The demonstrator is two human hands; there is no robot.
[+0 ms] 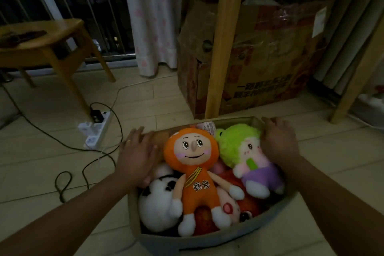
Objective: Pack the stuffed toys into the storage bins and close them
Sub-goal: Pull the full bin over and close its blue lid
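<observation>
The grey fabric storage bin [207, 241] sits on the floor, its near wall closest, heaped full; an orange stuffed doll [194, 172] lies lengthwise on top. The left hand [137, 156] lies flat, fingers spread, over the left rim; the right hand [279, 141] curls over the far-right corner (neither grip holding a toy). Closing likely starts from these sides.

A grey fabric storage bin [207, 241] sits on the floor at 6 o'clock, packed with stuffed toys. An orange doll [194, 174] lies face up in the middle, a white panda [158, 203] at its 8 o'clock, a green-hooded doll [247, 151] at its 2 o'clock. The left hand [136, 156] lies flat on the bin's left rim; the right hand [279, 140] rests on the far right corner. A cardboard box [259, 64] stands at 12 o'clock, a power strip [95, 131] at 9 o'clock.
</observation>
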